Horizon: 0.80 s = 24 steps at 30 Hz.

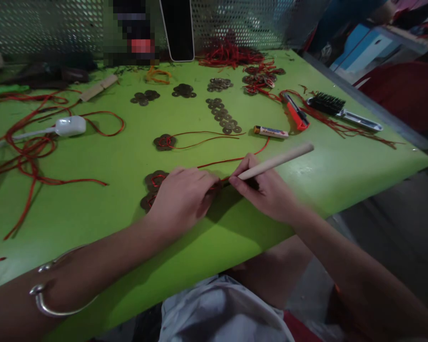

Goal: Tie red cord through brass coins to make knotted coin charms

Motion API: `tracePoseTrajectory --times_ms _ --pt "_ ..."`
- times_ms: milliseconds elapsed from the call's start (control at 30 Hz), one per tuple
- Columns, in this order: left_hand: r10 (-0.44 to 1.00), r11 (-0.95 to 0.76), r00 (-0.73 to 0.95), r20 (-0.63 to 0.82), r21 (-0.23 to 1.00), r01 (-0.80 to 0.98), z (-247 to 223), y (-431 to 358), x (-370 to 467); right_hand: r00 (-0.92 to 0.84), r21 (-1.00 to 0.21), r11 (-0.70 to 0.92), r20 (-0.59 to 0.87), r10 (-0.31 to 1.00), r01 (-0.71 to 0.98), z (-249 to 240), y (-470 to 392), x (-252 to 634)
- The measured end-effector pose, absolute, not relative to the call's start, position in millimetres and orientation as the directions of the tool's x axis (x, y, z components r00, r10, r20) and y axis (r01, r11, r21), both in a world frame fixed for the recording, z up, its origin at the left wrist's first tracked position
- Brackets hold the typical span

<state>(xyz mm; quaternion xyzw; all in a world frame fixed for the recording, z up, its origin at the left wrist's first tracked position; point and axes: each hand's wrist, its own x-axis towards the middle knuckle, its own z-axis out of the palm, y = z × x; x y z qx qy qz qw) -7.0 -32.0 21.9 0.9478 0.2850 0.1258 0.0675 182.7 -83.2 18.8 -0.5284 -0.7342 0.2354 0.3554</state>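
Note:
My left hand [185,197] rests over the green table, fingers bent and closed round a dark piece with red cord whose shape they mostly hide. Coin clusters tied with red cord [156,180] lie beside and partly under this hand. My right hand [264,187] pinches a pale wooden-handled tool [278,161], its thin tip pointing left at the piece by my left fingertips. A red cord [228,162] runs from behind my left hand toward the upper right. Above, a small coin cluster [164,142] has two long cord ends stretched to the right.
Farther back on the green table [121,280] are coin groups [219,114], a glue-like tube [271,132], an orange cutter [296,114], a brush [342,111] and a phone [178,31]. Loose red cords and a white plug [70,126] lie at the left.

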Motion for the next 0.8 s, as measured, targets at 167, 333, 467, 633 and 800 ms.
tracePoseTrajectory --times_ms 167,333,467,633,800 --pt "0.547 -0.836 0.808 0.219 0.174 0.520 21.9 -32.0 -6.9 -0.219 -0.698 0.349 0.272 0.937 0.625 16.8 -83.8 181.9" --pt "0.548 -0.836 0.811 0.204 0.157 0.525 23.6 -31.2 -5.5 -0.243 -0.686 0.357 0.262 0.934 0.634 17.7 -84.4 181.2" --pt "0.553 -0.833 0.807 0.205 0.151 0.532 24.9 -31.4 -4.5 -0.259 -0.676 0.370 0.264 0.929 0.637 18.3 -84.2 180.7" --pt "0.558 -0.829 0.801 0.216 0.159 0.535 25.8 -32.1 -3.9 -0.284 -0.663 0.394 0.274 0.919 0.637 18.0 -84.0 180.4" --pt "0.566 -0.824 0.793 0.227 0.176 0.538 26.4 -31.6 -3.1 -0.282 -0.662 0.399 0.283 0.917 0.635 18.3 -83.9 180.3"
